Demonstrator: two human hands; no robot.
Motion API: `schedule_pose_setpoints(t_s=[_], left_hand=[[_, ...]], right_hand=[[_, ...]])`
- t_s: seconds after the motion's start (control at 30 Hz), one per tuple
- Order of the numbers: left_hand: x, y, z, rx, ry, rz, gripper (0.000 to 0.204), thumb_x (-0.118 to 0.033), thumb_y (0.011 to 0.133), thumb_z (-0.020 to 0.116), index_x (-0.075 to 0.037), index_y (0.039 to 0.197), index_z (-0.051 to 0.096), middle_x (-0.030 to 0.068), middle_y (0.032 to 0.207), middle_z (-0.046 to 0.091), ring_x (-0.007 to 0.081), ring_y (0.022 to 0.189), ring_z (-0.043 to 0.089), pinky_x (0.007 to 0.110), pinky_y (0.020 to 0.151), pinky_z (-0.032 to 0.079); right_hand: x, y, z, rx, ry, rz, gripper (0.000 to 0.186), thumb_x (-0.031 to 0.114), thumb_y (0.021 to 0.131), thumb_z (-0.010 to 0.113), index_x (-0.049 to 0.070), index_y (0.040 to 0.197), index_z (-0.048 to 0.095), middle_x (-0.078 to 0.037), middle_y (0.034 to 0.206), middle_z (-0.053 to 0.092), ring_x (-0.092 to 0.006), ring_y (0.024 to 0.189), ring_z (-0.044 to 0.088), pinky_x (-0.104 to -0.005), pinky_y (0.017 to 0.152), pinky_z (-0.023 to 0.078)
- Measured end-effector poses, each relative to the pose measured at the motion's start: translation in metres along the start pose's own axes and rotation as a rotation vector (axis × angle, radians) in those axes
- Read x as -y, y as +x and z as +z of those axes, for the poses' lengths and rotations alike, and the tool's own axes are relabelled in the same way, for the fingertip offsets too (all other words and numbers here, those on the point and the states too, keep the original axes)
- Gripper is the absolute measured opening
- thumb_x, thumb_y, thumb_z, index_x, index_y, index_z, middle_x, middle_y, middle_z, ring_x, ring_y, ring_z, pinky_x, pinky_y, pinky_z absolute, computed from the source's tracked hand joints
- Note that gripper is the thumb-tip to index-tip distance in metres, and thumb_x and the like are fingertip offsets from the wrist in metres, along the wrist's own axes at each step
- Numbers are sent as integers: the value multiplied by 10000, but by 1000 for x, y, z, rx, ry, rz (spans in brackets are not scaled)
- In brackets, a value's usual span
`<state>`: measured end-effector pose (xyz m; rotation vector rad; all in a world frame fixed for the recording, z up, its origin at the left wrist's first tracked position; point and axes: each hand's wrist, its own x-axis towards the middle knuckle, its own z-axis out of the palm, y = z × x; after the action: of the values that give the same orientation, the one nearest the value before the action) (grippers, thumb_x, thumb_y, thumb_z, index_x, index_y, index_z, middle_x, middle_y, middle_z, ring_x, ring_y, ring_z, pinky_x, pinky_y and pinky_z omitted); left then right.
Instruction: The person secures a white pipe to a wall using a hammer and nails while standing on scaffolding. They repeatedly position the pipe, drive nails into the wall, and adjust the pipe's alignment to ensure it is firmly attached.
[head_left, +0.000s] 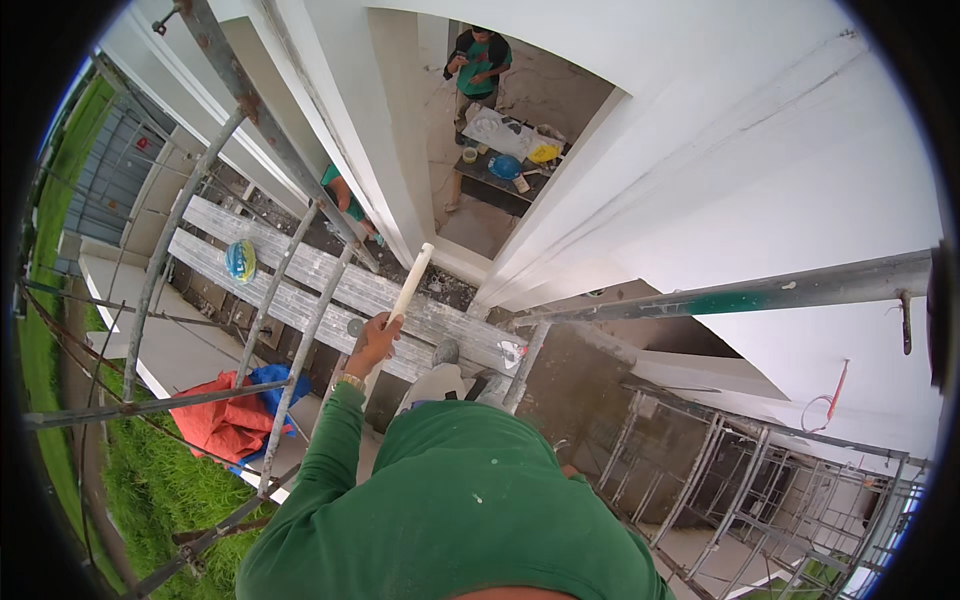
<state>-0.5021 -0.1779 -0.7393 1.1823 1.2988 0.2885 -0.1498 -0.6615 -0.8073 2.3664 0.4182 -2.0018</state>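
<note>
Gripping the pole (410, 282) partway along: left hand (374, 342), fingers wrapped round, pole tilted over the planks (440, 322), probably for balance. Right hand (570, 470) barely shows past torso (480, 500); can't tell its fingers. The planks lie side by side amid scaffold tubes (830, 287), presumably as footing.

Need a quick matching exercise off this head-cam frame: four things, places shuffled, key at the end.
Things
1. Pale rod
2. Red-orange sheet
3. Round blue-and-yellow object
4. Standing person

Places
A. On the grey planks
B. Beyond the wall opening, beside a cluttered dark table
C. In the grip of the left hand
D. Against blue sheeting, at the picture's left

Pairs: 1-C, 2-D, 3-A, 4-B
</note>
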Motion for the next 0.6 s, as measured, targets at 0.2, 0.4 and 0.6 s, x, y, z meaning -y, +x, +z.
schedule_pose_setpoints(t_s=[0.2,0.4,0.6], left_hand=[[-156,45,43,278,50,368,378,-387,1063,587,-36,1180,661,-22,734,571,51,526,499,233,479,410],[-377,3,78,541,-43,944,377,-388,1082,565,-35,1183,650,-34,777,582,24,539,485,209,477,378],[-559,-38,116,435,9,1247,436,-437,1083,545,-35,1212,651,-35,811,571,28,574,478,200,506,403]], right_hand=[[121,-47,-57,-154,305,-74,326,221,929,710,-45,744,678,-124,609,649,-246,503,642,-391,499,523],[263,-236,-103,-486,653,-679,279,240,926,740,-15,905,631,-38,664,611,-118,499,584,-304,456,479],[320,-305,-166,-743,621,-975,289,307,1004,700,49,948,585,-17,670,576,-93,464,528,-268,431,430]])
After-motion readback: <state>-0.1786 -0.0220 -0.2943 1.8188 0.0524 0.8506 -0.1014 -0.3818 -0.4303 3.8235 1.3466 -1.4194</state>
